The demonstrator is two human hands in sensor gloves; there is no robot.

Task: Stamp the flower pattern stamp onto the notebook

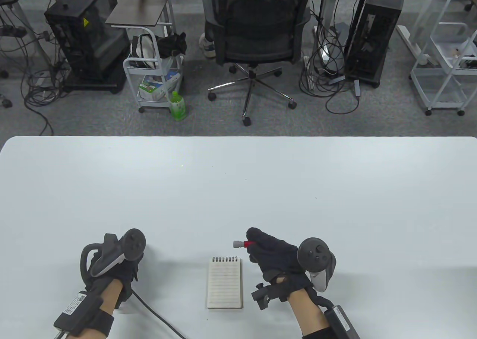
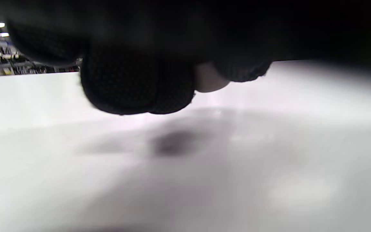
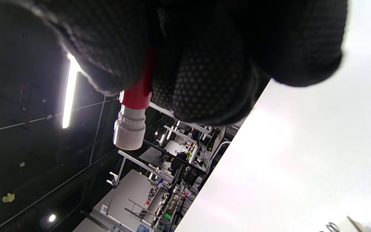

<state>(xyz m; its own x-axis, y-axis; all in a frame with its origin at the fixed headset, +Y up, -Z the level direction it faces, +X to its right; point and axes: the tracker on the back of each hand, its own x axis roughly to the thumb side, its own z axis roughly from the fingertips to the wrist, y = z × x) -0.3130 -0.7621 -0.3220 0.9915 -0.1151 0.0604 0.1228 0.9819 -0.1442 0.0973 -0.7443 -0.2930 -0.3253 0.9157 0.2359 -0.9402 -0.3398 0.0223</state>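
Note:
A small spiral notebook (image 1: 224,283) lies open on the white table (image 1: 238,190) near its front edge, showing a blank lined page. My right hand (image 1: 266,247) is just right of and above the notebook's top edge and grips a stamp (image 1: 241,244) with a red body and a grey tip that points left. In the right wrist view the stamp (image 3: 133,111) sticks out between my gloved fingers (image 3: 211,87). My left hand (image 1: 119,259) rests on the table left of the notebook, fingers curled under (image 2: 137,87) and holding nothing.
A black cable (image 1: 156,313) runs from my left wrist across the table's front edge. Beyond the table's far edge stand an office chair (image 1: 257,37), a white cart (image 1: 156,78) and computer towers on the floor.

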